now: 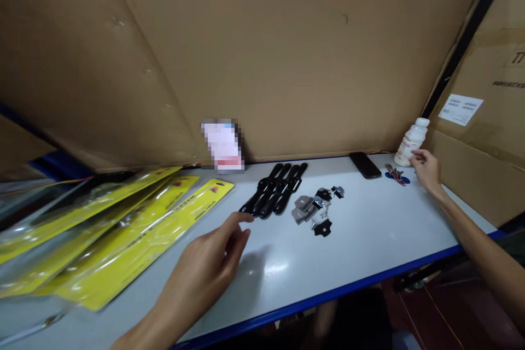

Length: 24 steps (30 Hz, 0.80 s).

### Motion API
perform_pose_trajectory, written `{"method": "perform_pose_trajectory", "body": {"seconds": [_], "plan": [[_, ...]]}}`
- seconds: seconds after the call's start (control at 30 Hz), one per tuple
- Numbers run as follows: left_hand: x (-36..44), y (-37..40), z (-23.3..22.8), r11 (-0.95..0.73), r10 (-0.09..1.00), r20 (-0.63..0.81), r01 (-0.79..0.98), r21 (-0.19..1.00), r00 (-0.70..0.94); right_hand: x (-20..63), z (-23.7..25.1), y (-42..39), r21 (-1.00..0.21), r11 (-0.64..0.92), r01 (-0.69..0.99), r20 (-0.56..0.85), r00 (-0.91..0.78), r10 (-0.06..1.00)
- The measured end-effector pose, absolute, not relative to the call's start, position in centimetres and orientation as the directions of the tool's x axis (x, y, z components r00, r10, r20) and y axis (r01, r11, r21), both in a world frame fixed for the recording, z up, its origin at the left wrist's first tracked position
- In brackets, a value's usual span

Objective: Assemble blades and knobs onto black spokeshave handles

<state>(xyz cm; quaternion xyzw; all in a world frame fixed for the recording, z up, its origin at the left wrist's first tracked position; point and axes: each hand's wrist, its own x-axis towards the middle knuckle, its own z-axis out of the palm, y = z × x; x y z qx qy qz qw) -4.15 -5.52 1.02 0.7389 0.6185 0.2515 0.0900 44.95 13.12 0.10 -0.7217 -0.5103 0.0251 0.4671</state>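
Tabletop (369, 224) | four bars (281, 186) (near left hand (219, 251)) | one bottle (410, 145) by right hand (426, 170)

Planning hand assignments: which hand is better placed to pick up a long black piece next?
Left, probably: the left hand is at the near ends of the long black pieces; the right hand is farther off, by the white bottle.
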Motion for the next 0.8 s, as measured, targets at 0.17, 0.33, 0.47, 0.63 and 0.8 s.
{"method": "perform_pose_trajectory", "body": {"seconds": [0.17,0.33,0.47,0.63,0.8], "plan": [[-0.7,-0.1,1.2,-0.173,0.978,0.127,0.983,0.054,0.165,35.9,1.6,11.3,-0.509,0.449,0.735,0.643,-0.022,0.765],[2.8,6.0,0.2,-0.129,0.981,0.135,0.987,-0.094,0.141,27.3,2.1,12.6,-0.367,0.502,0.783,0.526,-0.27,0.806],[3.6,7.9,-0.9,-0.111,0.986,0.116,0.99,-0.084,0.12,25.6,0.7,14.0,-0.346,0.455,0.821,0.414,-0.302,0.859],[3.3,8.0,-1.4,-0.082,0.99,0.114,0.995,-0.057,0.088,28.5,-0.3,14.1,-0.317,0.447,0.836,0.172,-0.413,0.894],[3.1,8.3,-1.7,-0.101,0.988,0.115,0.994,-0.032,0.104,29.7,0.3,13.2,-0.34,0.453,0.824,-0.08,-0.505,0.859]]}}
